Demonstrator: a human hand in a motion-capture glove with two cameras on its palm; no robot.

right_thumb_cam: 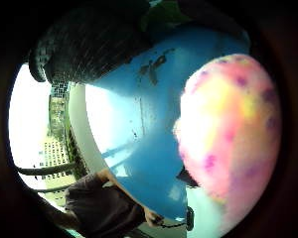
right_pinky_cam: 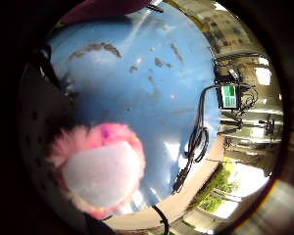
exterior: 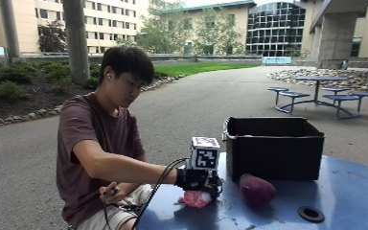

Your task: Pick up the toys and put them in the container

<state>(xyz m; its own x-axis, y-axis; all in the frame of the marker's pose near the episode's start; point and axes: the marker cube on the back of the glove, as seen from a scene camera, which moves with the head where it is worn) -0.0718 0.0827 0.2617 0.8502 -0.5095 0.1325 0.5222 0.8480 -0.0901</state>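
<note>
A pink fluffy toy (exterior: 195, 198) sits on the blue table (exterior: 337, 191) near its front left edge, under my gloved right hand (exterior: 199, 180), whose fingers curl down round its top. The toy fills part of both palm views: pink and white fuzz (right_pinky_cam: 100, 171), and pink with yellow and purple spots (right_thumb_cam: 228, 134). A dark maroon plush toy (exterior: 257, 189) lies on the table just beside my hand, in front of the black open-topped container (exterior: 273, 148), which stands at the back of the table.
A black ring-shaped hole fitting (exterior: 311, 213) sits in the table top near the front right. A cable (right_pinky_cam: 192, 147) trails along the table's edge. The person's bare left hand (exterior: 112, 193) rests in their lap.
</note>
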